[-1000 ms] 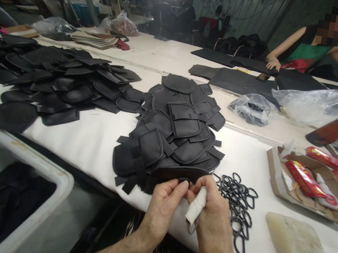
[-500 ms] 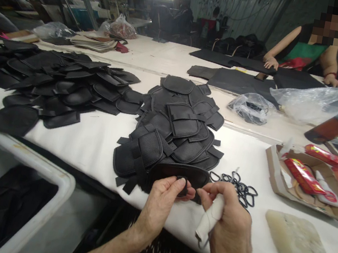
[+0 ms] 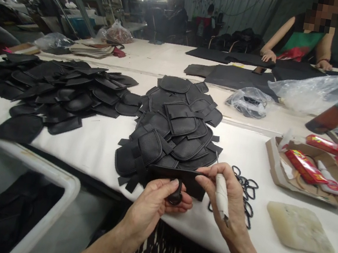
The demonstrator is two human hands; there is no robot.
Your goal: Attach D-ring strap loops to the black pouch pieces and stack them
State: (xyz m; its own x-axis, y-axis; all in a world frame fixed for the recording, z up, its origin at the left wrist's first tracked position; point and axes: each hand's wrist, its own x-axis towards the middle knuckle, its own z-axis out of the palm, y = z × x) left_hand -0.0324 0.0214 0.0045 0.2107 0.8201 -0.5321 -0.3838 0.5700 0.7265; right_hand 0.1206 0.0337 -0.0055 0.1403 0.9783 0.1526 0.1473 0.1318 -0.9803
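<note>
Black, leathery stuff: big heap (image 3: 62,87) left, smaller heap (image 3: 167,135) ahead; can't tell which is finished. Looks like one piece (image 3: 193,185) is mid-job, just before the smaller heap, long axis left-right, edge up. Right hand (image 3: 235,198) pinches its corner, white-wrapped tool (image 3: 222,192) in palm; left hand's (image 3: 154,195) closed on a dark tab (image 3: 176,194). Loose rings (image 3: 251,193) still unused, I'd guess.

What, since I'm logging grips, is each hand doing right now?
Left hand: closed, holding a curled black piece.
Right hand: closed, holding a white-wrapped tool and touching the edge of a black panel.
</note>
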